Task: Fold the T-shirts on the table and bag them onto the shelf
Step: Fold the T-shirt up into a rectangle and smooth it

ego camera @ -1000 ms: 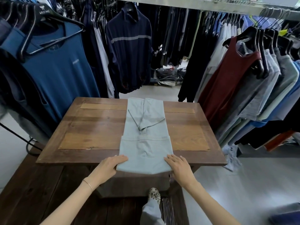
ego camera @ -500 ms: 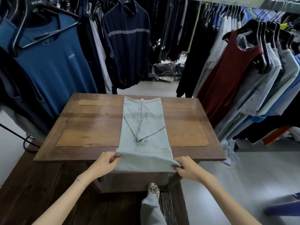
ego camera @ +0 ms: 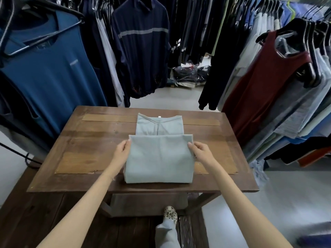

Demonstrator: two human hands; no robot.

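Our left hand [ego camera: 122,149] and right hand [ego camera: 200,149] pinch the leading corners of the pale T-shirt [ego camera: 159,158], fingers clamped on cloth — likely to keep the fold square as the bottom half goes toward the collar. It lies mid wooden table [ego camera: 89,144]. Beyond — hanging garments [ego camera: 141,56], bagged stock [ego camera: 189,74] on the floor.

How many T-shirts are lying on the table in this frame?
1: a light grey-blue T-shirt at the middle of the wooden table, gripped at its folded edge by the left hand and right hand. None looks hidden.
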